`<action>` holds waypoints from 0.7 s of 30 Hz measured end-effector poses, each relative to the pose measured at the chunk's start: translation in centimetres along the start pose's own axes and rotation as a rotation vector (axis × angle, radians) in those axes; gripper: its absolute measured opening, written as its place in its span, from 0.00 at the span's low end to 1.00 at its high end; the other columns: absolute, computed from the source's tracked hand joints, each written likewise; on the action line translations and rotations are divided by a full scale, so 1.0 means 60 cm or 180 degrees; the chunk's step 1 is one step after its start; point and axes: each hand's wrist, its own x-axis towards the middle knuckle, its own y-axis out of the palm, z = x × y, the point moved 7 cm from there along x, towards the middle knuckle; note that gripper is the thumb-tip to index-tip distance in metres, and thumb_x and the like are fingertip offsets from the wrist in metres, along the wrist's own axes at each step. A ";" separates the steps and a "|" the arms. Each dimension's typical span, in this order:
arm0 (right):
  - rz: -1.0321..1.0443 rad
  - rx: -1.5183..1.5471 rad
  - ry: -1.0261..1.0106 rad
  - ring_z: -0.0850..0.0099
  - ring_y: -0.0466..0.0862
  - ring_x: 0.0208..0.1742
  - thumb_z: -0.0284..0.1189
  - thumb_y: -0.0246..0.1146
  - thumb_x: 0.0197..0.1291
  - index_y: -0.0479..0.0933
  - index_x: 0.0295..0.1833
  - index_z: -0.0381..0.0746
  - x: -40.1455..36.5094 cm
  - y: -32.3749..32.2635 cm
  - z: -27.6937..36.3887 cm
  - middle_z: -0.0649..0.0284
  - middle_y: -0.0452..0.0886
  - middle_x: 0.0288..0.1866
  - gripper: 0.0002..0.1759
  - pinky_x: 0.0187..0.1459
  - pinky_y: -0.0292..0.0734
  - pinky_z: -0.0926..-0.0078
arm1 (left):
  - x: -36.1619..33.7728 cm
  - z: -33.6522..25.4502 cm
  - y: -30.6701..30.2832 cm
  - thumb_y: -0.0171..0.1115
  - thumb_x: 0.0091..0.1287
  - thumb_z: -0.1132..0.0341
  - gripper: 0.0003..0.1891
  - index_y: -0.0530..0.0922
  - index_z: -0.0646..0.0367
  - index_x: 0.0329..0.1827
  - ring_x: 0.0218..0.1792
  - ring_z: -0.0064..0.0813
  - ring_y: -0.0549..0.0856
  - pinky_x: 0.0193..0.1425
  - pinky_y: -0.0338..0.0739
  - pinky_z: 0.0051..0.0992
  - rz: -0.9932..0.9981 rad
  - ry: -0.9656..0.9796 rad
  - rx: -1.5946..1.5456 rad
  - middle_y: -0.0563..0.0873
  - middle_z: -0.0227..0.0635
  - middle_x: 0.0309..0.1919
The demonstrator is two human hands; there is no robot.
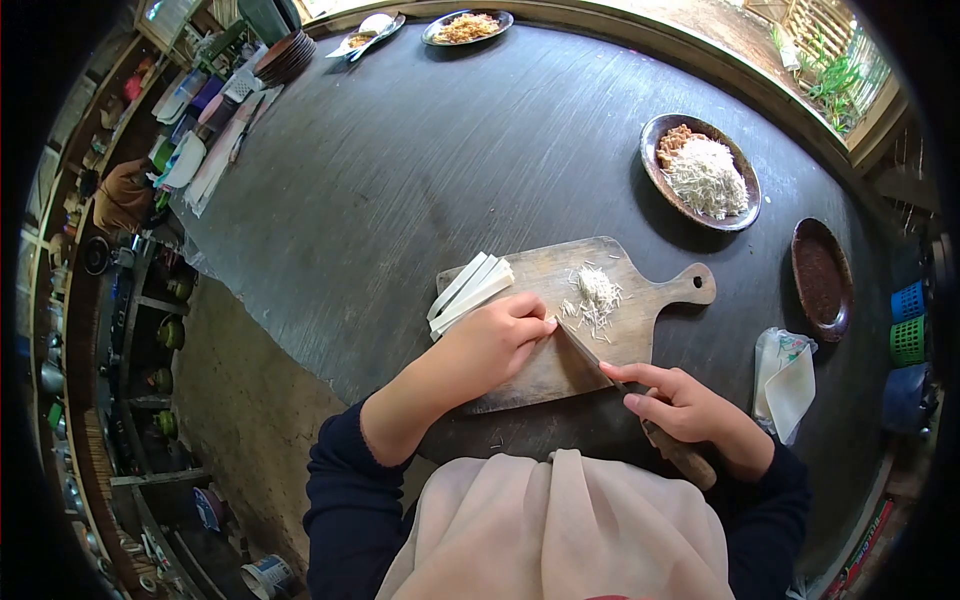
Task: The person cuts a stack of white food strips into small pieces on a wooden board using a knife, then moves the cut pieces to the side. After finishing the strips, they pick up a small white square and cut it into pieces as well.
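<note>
My left hand (500, 342) is closed over the wooden cutting board (630, 335), its fingertips pinched on a white strip that the fingers mostly hide. Several thick white strips (472, 285) lie side by side at the board's left edge, beside that hand. In my right hand (682, 402) is a knife (578, 346) with a brown handle, the index finger stretched along it. The blade points up and left, its tip next to my left fingertips. A small heap of thin white shreds (598, 290) rests on the board just beyond the blade.
A brown plate (648, 165) with white shreds and a brownish food stands beyond the board. To the right are an oval dark dish (797, 240) and a plastic bag (768, 375). Two plates of food and stacked brown plates (284, 58) stand at the far edge.
</note>
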 end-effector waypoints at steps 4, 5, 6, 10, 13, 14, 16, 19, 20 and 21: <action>0.0015 0.0252 0.0269 0.84 0.70 0.19 0.28 0.58 0.72 0.60 0.79 0.46 -0.007 0.003 0.011 0.69 0.77 0.19 0.31 0.25 0.67 0.81 | 0.001 -0.002 -0.001 0.62 0.65 0.77 0.09 0.85 0.64 0.47 0.41 0.37 0.85 0.46 0.79 0.30 -0.0008 0.0006 -0.0022 0.84 0.38 0.43; 0.0018 0.0252 0.0269 0.84 0.70 0.19 0.28 0.58 0.72 0.60 0.79 0.46 -0.007 0.003 0.010 0.69 0.77 0.19 0.31 0.25 0.67 0.81 | 0.000 -0.001 -0.001 0.62 0.65 0.77 0.09 0.85 0.64 0.47 0.41 0.37 0.85 0.46 0.79 0.30 -0.0010 0.0003 -0.0022 0.84 0.38 0.43; -0.0005 0.0381 0.0347 0.84 0.72 0.19 0.28 0.58 0.72 0.60 0.79 0.46 -0.007 0.003 0.006 0.69 0.77 0.19 0.31 0.25 0.68 0.81 | 0.000 0.000 0.000 0.62 0.65 0.77 0.09 0.85 0.64 0.47 0.41 0.37 0.85 0.46 0.79 0.30 -0.0021 0.0013 -0.0028 0.84 0.38 0.43; 0.0035 0.0524 0.0364 0.83 0.76 0.19 0.28 0.58 0.72 0.59 0.79 0.46 -0.006 0.004 0.003 0.69 0.77 0.18 0.32 0.26 0.72 0.81 | 0.001 -0.003 -0.002 0.62 0.65 0.77 0.09 0.85 0.64 0.47 0.41 0.37 0.85 0.47 0.79 0.30 -0.0013 -0.0008 -0.0034 0.84 0.38 0.44; 0.0076 0.0491 0.0278 0.81 0.78 0.19 0.28 0.56 0.73 0.59 0.79 0.46 -0.006 0.004 0.008 0.68 0.77 0.18 0.31 0.25 0.74 0.80 | 0.000 -0.002 -0.002 0.62 0.65 0.77 0.09 0.85 0.64 0.47 0.42 0.37 0.85 0.47 0.79 0.31 -0.0008 0.0010 0.0014 0.84 0.38 0.44; 0.0074 0.0490 0.0278 0.81 0.78 0.19 0.28 0.56 0.73 0.59 0.79 0.46 -0.006 0.003 0.011 0.68 0.77 0.18 0.31 0.25 0.74 0.80 | 0.000 -0.002 -0.001 0.62 0.65 0.77 0.09 0.85 0.64 0.47 0.42 0.37 0.85 0.47 0.79 0.31 -0.0008 0.0013 0.0014 0.84 0.38 0.44; 0.0116 0.0618 0.0457 0.79 0.79 0.19 0.30 0.55 0.75 0.59 0.79 0.48 -0.007 0.006 0.012 0.68 0.78 0.18 0.30 0.24 0.78 0.77 | 0.000 0.000 0.000 0.63 0.65 0.77 0.09 0.85 0.64 0.47 0.42 0.38 0.85 0.47 0.79 0.31 -0.0012 -0.0015 -0.0012 0.84 0.38 0.44; 0.0073 0.0599 0.0593 0.77 0.80 0.18 0.31 0.54 0.76 0.59 0.79 0.50 -0.006 0.009 0.010 0.66 0.78 0.19 0.29 0.23 0.81 0.75 | 0.000 0.000 0.000 0.63 0.65 0.77 0.09 0.85 0.64 0.47 0.42 0.38 0.85 0.47 0.79 0.31 -0.0021 -0.0005 0.0032 0.84 0.38 0.44; 0.0071 0.0601 0.0595 0.77 0.80 0.18 0.31 0.54 0.76 0.59 0.79 0.50 -0.005 0.010 0.011 0.66 0.78 0.19 0.29 0.23 0.81 0.75 | 0.001 0.000 0.000 0.63 0.65 0.77 0.09 0.85 0.64 0.47 0.42 0.38 0.85 0.47 0.79 0.31 -0.0018 -0.0003 0.0030 0.84 0.38 0.44; 0.0026 0.0577 0.0687 0.77 0.80 0.18 0.32 0.54 0.76 0.59 0.79 0.51 -0.005 0.010 0.008 0.66 0.78 0.19 0.29 0.23 0.81 0.75 | 0.000 0.000 0.000 0.63 0.65 0.77 0.09 0.85 0.64 0.47 0.42 0.38 0.85 0.48 0.79 0.31 -0.0017 -0.0014 0.0020 0.84 0.38 0.43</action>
